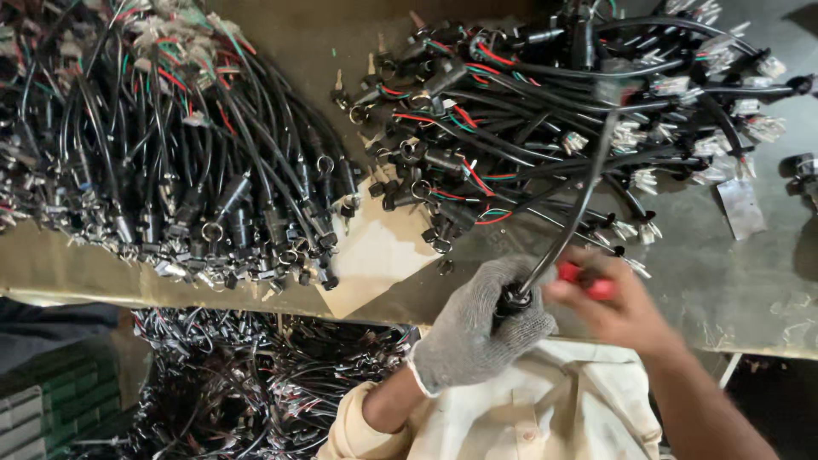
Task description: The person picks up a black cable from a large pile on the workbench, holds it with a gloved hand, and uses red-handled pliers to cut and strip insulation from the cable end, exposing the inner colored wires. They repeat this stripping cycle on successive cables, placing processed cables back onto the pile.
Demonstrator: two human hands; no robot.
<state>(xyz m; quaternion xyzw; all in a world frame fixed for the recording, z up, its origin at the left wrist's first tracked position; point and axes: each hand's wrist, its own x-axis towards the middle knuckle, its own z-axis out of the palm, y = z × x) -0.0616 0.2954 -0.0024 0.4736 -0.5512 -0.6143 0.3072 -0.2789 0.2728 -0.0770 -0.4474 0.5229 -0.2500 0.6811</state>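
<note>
Left hand [479,328], gloved, fingers closed around the lock end of a black cable [573,213]. The cable's long axis runs up and right from those fingers. Right hand [615,302], just beside, grips a red tool [588,281] touching that end.

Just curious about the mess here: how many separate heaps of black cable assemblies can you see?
3: one heap on the bench at left, one heap on the bench at upper right, and one heap below the bench edge, which may run on out of sight.
</note>
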